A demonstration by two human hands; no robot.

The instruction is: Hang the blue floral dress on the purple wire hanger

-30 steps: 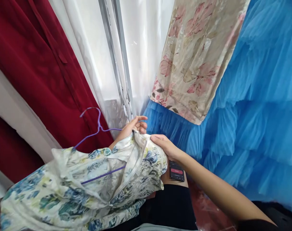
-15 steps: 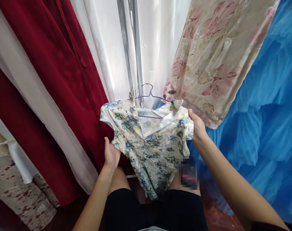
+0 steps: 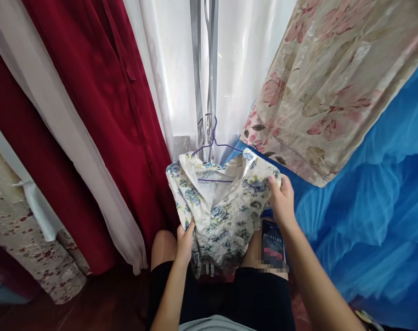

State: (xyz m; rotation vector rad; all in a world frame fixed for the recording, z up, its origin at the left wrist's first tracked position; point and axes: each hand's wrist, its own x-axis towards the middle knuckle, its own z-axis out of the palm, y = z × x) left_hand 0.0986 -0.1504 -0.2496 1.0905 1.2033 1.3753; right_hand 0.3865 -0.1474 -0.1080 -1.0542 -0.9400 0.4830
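Observation:
A white floral blouse [image 3: 229, 207] with blue and yellow flowers hangs on a purple hanger [image 3: 214, 142], whose hook points up beside grey straps. My left hand [image 3: 185, 239] pinches the blouse's left side, below the armhole. With thumb and fingers closed on the cloth, my right hand [image 3: 282, 195] grips the sleeve edge at the right shoulder. The collar lies spread open, and the hanger's lower bar shows inside the neckline.
Dark red [image 3: 102, 115] and pale drapes hang at the left. White cloth [image 3: 174, 69] stands behind the hanger. A beige floral fabric [image 3: 319, 105] and blue ruffled cloth [image 3: 374, 207] fill the right. A phone [image 3: 273, 243] rests on the right thigh.
My left hand has moved right and down and now closes on the blouse's side. My right hand has shifted slightly lower. The hanger hook has turned, and the collar has been rearranged.

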